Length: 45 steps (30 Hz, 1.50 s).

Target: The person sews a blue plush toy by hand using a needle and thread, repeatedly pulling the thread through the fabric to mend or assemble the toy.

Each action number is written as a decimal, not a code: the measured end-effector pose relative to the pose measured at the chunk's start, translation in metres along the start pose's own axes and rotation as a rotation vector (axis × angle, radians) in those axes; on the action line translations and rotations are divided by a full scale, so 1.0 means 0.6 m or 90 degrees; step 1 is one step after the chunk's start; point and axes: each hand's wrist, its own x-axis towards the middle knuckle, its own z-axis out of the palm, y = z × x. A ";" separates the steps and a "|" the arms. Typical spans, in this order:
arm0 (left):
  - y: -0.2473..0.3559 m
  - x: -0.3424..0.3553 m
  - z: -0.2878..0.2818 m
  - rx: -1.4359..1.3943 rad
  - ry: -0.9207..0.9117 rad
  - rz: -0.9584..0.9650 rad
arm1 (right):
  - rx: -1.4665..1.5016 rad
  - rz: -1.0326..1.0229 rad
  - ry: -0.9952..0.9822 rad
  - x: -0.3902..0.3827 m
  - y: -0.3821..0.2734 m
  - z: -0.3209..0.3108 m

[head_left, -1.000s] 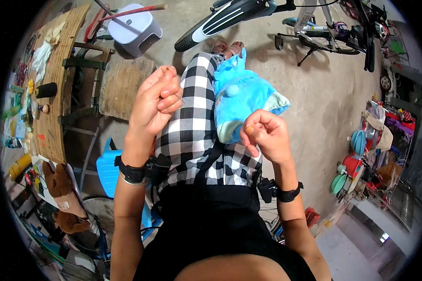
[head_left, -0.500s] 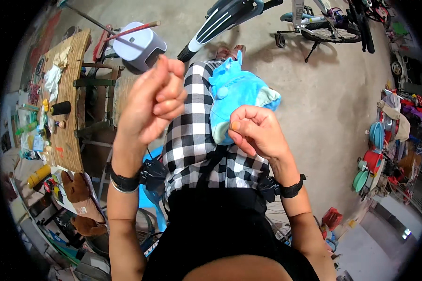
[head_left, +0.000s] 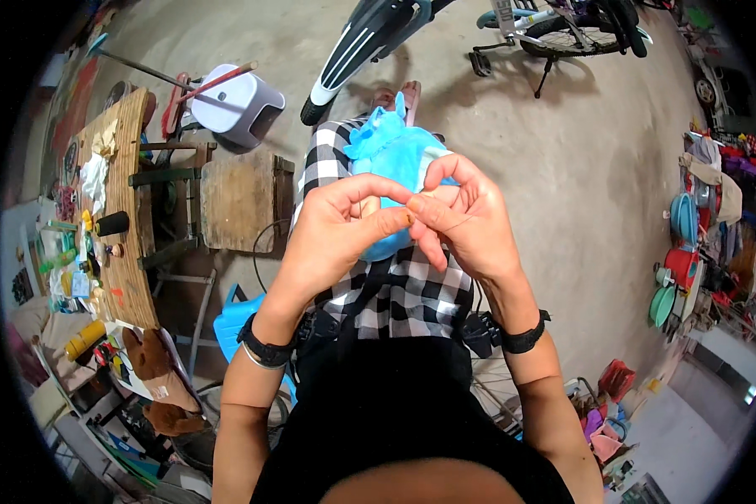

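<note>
Both hands meet fingertip to fingertip over my lap. My left hand (head_left: 332, 231) is closed in a pinch of thumb and forefinger. My right hand (head_left: 475, 223) is pinched as well, its tips touching those of the left. Anything between the fingertips is too small to make out. Beneath and beyond them, a light blue plush piece (head_left: 386, 139) with a pale patch rests on my checked trousers (head_left: 323, 160). The hands hide part of the plush.
To the left stand a wooden table (head_left: 126, 277) with a black thread spool (head_left: 112, 223), a worn wooden seat (head_left: 239, 202) and a white plastic stool (head_left: 235, 109). Bicycles, one with a pedal (head_left: 480, 64), stand ahead. Basins (head_left: 682, 220) and cloths line the right side.
My left hand has come down and right from its raised place to meet the right hand. The right hand stays nearly in place. The whole view has shifted slightly.
</note>
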 end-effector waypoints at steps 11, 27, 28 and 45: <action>-0.007 0.006 0.020 0.195 0.077 0.111 | 0.052 -0.013 -0.006 -0.016 0.000 -0.021; -0.017 0.008 -0.003 0.064 0.098 0.106 | -0.219 -0.101 0.080 -0.034 0.006 -0.012; -0.012 0.005 -0.004 0.062 0.099 0.106 | -0.243 -0.101 0.073 -0.034 0.005 -0.010; -0.018 -0.008 -0.022 0.060 0.056 0.065 | -0.554 -0.328 0.181 -0.066 -0.039 0.003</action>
